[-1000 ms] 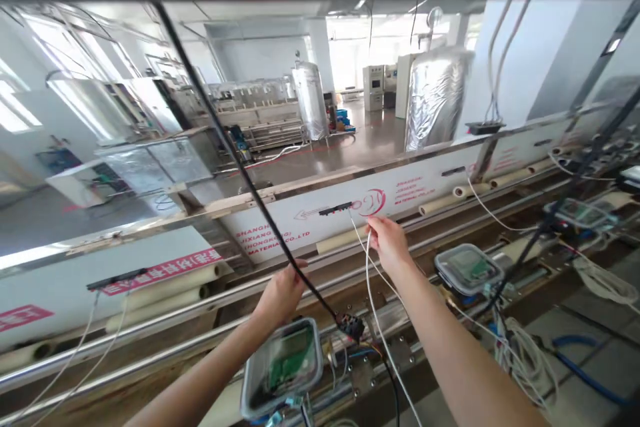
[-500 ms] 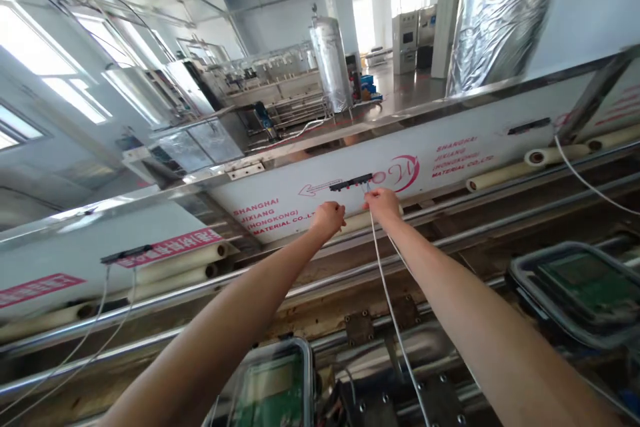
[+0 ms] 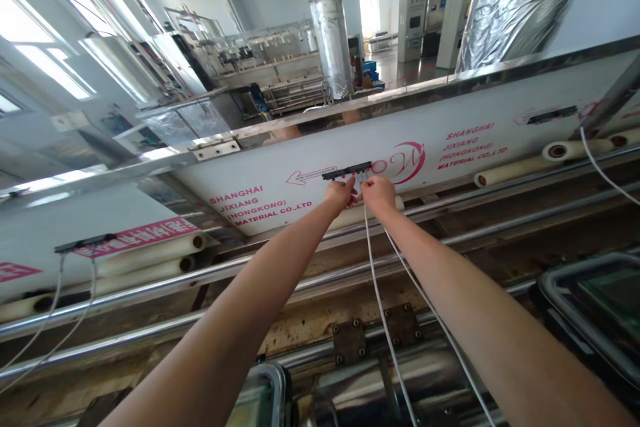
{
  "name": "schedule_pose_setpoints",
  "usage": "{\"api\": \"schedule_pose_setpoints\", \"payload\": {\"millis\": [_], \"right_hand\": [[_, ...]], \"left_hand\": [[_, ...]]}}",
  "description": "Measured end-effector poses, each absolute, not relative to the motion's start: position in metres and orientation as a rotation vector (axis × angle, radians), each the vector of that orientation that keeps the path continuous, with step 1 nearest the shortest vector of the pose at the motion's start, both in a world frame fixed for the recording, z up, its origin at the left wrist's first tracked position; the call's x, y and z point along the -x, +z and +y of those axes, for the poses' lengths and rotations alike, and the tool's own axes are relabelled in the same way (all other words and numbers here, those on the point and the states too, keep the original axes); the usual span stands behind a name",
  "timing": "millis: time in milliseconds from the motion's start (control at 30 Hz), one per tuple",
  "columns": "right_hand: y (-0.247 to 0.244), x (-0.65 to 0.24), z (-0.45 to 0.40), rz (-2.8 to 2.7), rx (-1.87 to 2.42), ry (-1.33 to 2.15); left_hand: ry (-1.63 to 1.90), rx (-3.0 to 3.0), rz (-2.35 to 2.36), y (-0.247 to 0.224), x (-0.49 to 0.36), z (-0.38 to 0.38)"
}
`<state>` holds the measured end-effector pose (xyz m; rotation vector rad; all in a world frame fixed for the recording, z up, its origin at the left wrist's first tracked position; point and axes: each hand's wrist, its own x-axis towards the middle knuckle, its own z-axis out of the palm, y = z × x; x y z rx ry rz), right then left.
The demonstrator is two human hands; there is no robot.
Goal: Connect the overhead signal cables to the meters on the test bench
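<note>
Two hands close in together at the middle of the frame now! The left hand (image 3: 341,192), which half a second ago hung lower and apart from the other, is up under the black strip (image 3: 348,171), its fingertips right beside those of the right hand (image 3: 379,193). The view has shifted too: the clear-lidded box (image 3: 600,310) at the right is cut off more by the frame edge.

Look at the white tube (image 3: 376,280): its upper end points up at the strip's right part, and its long axis drops from the fingers, leaning rightward in a gentle curve to the bottom edge of the frame. A second tube (image 3: 436,310) emerges by the right wrist and slants more sharply to the lower right. The strip itself lies nearly level on the white panel (image 3: 260,170), right end slightly higher, just left of the red logo (image 3: 410,163).

And the grip! The right hand is pinched narrow on the white tube, thumb and finger together near its top. The left has its fingers curled, narrow, just beneath the strip; whether they hold anything, or touch the strip, I cannot tell. Below them, a cream roller (image 3: 350,215) lies along the foot of the panel.
</note>
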<state>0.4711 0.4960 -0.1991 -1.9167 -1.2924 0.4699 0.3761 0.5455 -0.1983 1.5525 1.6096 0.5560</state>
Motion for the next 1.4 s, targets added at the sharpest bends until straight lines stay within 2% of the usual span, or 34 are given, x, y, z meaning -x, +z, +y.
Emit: {"api": "schedule_pose_setpoints", "payload": {"millis": [600,1400], "right_hand": [[-0.21,-0.471,0.506,-1.326,1.898,0.381],[-0.202,-0.468,0.513,-1.324,1.967,0.381]], "left_hand": [[0.662,-1.413,1.519,-0.212,-0.383,0.563],[0.655,-1.403,1.549,-0.21,-0.384,0.561]]}}
